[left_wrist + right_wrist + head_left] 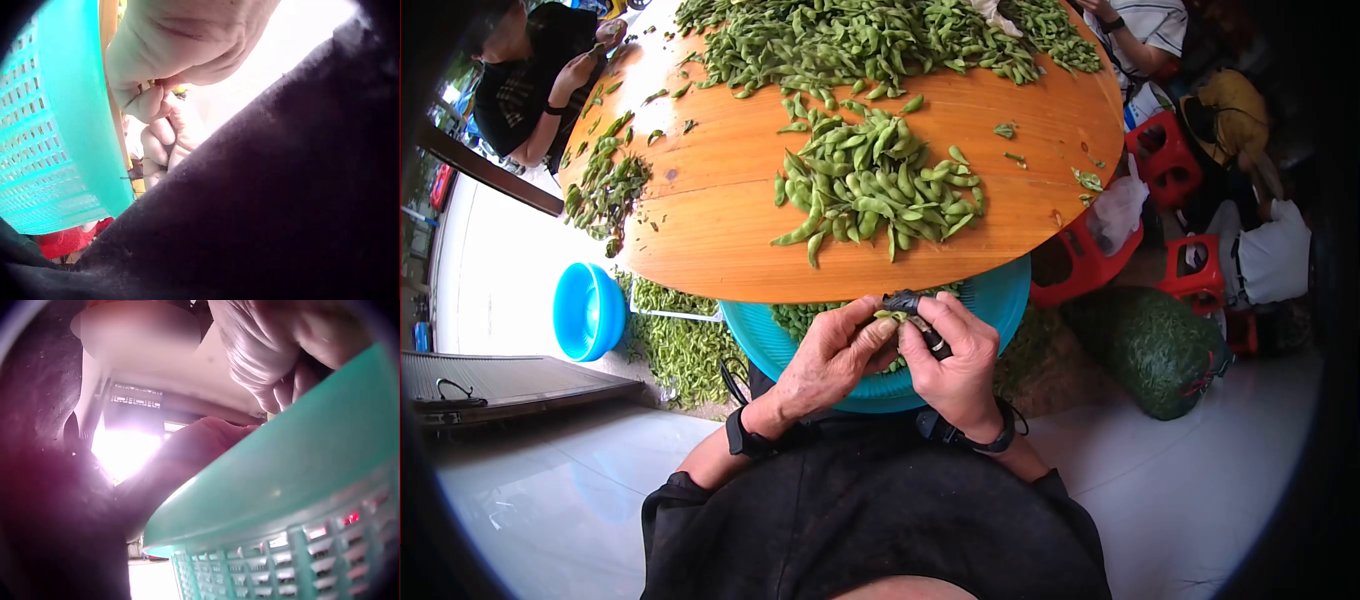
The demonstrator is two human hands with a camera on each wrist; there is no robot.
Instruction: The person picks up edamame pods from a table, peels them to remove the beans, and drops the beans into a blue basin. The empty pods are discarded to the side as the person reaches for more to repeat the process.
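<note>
Over a teal basket point(750, 335) at the table's edge, both hands meet at a green pod point(890, 315). The left hand point(830, 355) pinches the pod's left end between thumb and fingers. The right hand point(955, 355) pinches its other side; something dark covers a fingertip, and a dark banded object lies against its fingers. Shelled green beans lie in the basket below. In the left wrist view the left hand point(181, 44) is above the right fingers; in the right wrist view the basket rim point(269, 469) partly hides the hands.
A pile of pods point(880, 185) lies on the wooden table point(710, 240), with a larger heap point(830, 45) behind. A blue basin point(590, 312) stands on the floor at left, near scattered pods point(685, 345). Red stools point(1165, 160) and a full green net bag point(1145, 345) are at right. Other people sit around.
</note>
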